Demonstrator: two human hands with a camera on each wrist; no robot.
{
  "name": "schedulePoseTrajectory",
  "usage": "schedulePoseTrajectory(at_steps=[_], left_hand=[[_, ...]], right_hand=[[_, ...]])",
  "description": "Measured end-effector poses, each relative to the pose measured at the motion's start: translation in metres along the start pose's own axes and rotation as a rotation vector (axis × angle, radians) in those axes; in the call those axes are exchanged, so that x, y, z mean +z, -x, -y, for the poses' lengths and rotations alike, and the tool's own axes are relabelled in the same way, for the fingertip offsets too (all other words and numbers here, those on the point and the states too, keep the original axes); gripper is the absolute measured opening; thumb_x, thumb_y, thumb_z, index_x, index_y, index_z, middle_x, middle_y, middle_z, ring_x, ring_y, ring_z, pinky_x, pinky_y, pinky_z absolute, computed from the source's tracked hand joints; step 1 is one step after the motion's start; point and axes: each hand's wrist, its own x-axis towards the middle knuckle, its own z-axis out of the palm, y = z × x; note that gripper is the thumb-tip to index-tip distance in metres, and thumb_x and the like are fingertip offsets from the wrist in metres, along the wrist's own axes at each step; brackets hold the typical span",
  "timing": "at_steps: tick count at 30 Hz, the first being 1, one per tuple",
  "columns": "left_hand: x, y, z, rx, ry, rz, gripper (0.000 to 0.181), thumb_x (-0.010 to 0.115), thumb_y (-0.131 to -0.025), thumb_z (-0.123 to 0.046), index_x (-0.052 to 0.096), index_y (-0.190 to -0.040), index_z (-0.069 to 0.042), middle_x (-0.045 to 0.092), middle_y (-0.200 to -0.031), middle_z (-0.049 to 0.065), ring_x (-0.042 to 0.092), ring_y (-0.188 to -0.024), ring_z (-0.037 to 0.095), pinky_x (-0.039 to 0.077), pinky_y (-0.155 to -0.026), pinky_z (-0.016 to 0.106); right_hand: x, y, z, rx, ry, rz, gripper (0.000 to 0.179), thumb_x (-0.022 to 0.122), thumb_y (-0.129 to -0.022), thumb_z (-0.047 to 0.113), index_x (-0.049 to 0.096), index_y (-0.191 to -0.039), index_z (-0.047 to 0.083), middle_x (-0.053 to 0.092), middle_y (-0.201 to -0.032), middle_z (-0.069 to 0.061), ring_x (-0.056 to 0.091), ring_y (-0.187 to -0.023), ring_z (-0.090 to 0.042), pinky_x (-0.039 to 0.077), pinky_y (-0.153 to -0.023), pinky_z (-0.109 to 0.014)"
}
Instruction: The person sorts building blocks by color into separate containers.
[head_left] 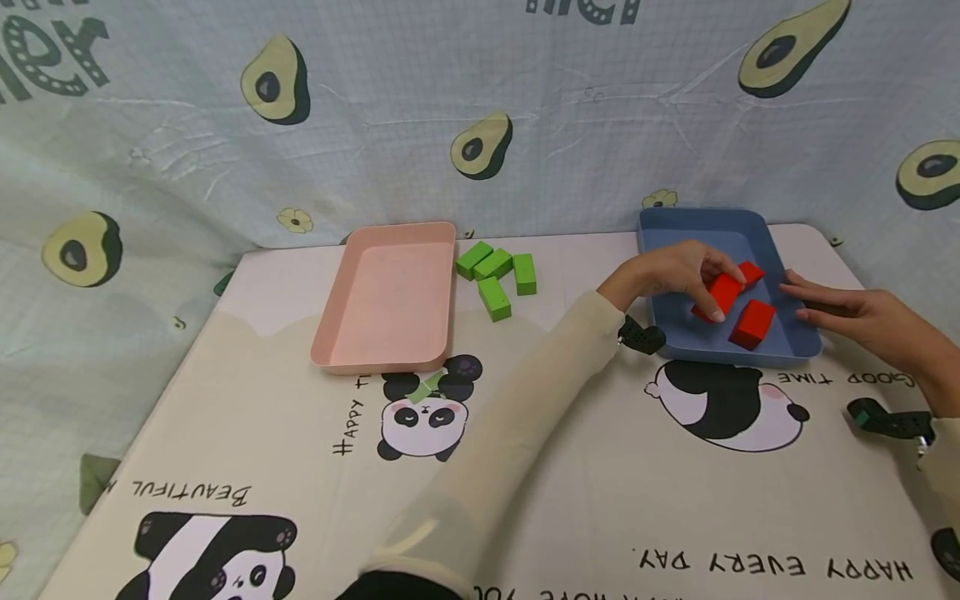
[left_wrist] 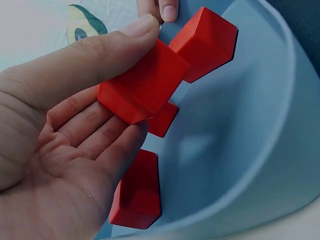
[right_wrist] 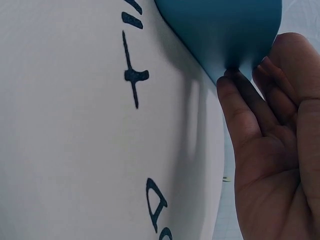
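Note:
My left hand [head_left: 675, 271] pinches a red block [left_wrist: 155, 75] between thumb and fingers, over the blue tray [head_left: 693, 337]. Other red blocks lie in that tray: one close beyond the held block [head_left: 750, 273], another nearer the front [head_left: 752, 323]. From the left wrist, a small part of a red block [left_wrist: 164, 120] shows below the held one, partly hidden by it. At the tray's right side, my right hand [head_left: 855, 312] touches the wall with its fingers extended. The right wrist view shows fingertips [right_wrist: 227, 87] against the tray's outer wall [right_wrist: 225, 30].
A pink tray [head_left: 390, 292] stands to the left on the panda-print tablecloth [head_left: 570, 475]. Several green blocks [head_left: 495, 265] lie beside its right edge. Behind the table hangs an avocado-print sheet [head_left: 390, 150].

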Motion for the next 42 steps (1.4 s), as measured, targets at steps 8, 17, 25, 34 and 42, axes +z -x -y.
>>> schedulePoseTrajectory(at_steps=[8,17,25,34,42], left_hand=[[0.0006,-0.0020,-0.0017,-0.016,0.025,0.021,0.060,0.085,-0.074,0.011,0.066,-0.130,0.000,0.063,-0.120,0.000,0.056,-0.102,0.009,0.053,-0.084,0.015],[-0.0018,-0.0018,-0.0005,-0.029,0.026,0.040,0.059,0.084,-0.075,0.011,0.065,-0.130,0.000,0.064,-0.119,0.002,0.056,-0.102,0.010,0.054,-0.083,0.017],[-0.0017,-0.0013,-0.0011,-0.026,0.034,0.038,0.056,0.083,-0.075,0.011,0.065,-0.127,-0.001,0.063,-0.116,0.002,0.056,-0.102,0.011,0.055,-0.082,0.018],[-0.0007,-0.0008,-0.0026,-0.026,0.054,0.042,0.056,0.082,-0.075,0.013,0.063,-0.126,0.001,0.064,-0.121,0.005,0.057,-0.105,0.010,0.054,-0.083,0.016],[-0.0026,0.0048,-0.0040,0.006,0.017,0.054,0.060,0.081,-0.078,0.010,0.058,-0.133,0.003,0.060,-0.139,0.010,0.056,-0.122,0.012,0.049,-0.090,0.010]], right_hand=[[0.0002,-0.0012,0.0020,0.008,-0.003,0.005,0.056,0.055,-0.106,0.034,0.041,-0.154,0.007,0.016,-0.160,0.026,-0.001,-0.155,-0.011,0.012,-0.114,-0.075],[0.0005,-0.0014,0.0005,-0.002,0.006,0.005,0.055,0.055,-0.106,0.033,0.041,-0.154,0.008,0.016,-0.160,0.027,-0.001,-0.153,-0.006,0.013,-0.113,-0.076],[0.0004,-0.0018,-0.0003,0.006,-0.007,0.008,0.056,0.055,-0.107,0.033,0.040,-0.155,0.008,0.015,-0.161,0.025,-0.002,-0.155,-0.012,0.011,-0.114,-0.076],[0.0002,-0.0016,-0.0007,-0.008,-0.009,0.001,0.055,0.055,-0.107,0.031,0.041,-0.154,0.008,0.016,-0.160,0.027,0.001,-0.153,-0.004,0.011,-0.114,-0.075],[0.0001,-0.0021,0.0005,0.017,-0.007,0.004,0.057,0.055,-0.106,0.034,0.040,-0.154,0.008,0.014,-0.162,0.022,-0.003,-0.156,-0.030,0.010,-0.113,-0.076]])
